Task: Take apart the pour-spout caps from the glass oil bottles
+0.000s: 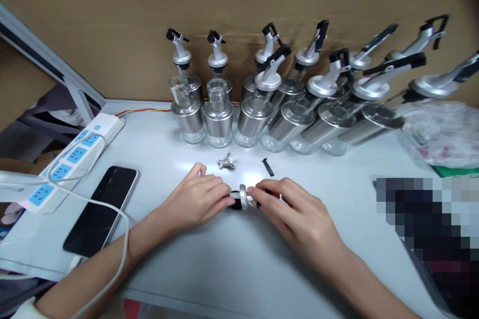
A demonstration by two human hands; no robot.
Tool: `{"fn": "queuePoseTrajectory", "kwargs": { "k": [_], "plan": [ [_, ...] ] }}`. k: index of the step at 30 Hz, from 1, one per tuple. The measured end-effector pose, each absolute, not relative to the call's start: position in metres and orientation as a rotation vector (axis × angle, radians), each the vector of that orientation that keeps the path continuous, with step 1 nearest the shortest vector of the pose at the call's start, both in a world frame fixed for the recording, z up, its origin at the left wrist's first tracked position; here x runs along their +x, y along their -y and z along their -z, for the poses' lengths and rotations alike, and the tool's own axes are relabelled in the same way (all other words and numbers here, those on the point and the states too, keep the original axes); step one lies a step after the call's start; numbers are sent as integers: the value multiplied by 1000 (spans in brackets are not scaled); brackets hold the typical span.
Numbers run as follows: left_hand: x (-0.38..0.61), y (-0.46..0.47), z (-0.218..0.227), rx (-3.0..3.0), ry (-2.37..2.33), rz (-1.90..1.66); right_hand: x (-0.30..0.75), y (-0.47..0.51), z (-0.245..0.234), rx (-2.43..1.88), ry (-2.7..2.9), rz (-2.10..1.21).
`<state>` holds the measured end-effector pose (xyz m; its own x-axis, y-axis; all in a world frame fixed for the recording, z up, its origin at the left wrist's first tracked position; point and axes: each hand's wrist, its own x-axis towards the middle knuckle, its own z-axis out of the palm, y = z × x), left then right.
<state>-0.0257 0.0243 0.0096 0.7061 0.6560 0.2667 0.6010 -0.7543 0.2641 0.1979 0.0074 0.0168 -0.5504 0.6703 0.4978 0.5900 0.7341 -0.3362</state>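
Between my two hands, just above the table, is a pourer spout (244,197) with a silver collar and black parts. My left hand (204,195) pinches its black stopper end. The silver spout end is in the fingers of my right hand (295,207), which cover part of it. Beyond my hands lie a loose silver spout piece (226,161) and a small black lever (268,167). Two glass bottles with steel sleeves, the left one (188,119) and the one beside it (218,122), have bare necks.
Several bottles fitted with pourers (288,124) stand in rows along the cardboard wall (224,0). On the left are a phone (103,209), a power strip (75,159) and a white cable (125,239) crossing my left forearm. A clear plastic bag (441,132) lies at right.
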Motion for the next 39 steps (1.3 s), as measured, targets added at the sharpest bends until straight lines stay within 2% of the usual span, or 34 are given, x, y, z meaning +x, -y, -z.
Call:
{"fn": "queuePoseTrajectory", "kwargs": {
  "k": [11, 21, 32, 39],
  "plan": [
    [-25, -20, -13, 2805, -938, -690, 195, -8, -21, -975, 2188, -124],
    [-19, -21, -12, 2814, -928, -717, 188, -3, -21, -940, 2152, -234],
    [-11, -11, -10, 2767, -967, -850, 184, -4, -17, -972, 2215, -103],
    [-12, -8, -11, 2716, -977, -901, 182, 2, -19, -1032, 2089, -294]
  ]
}}
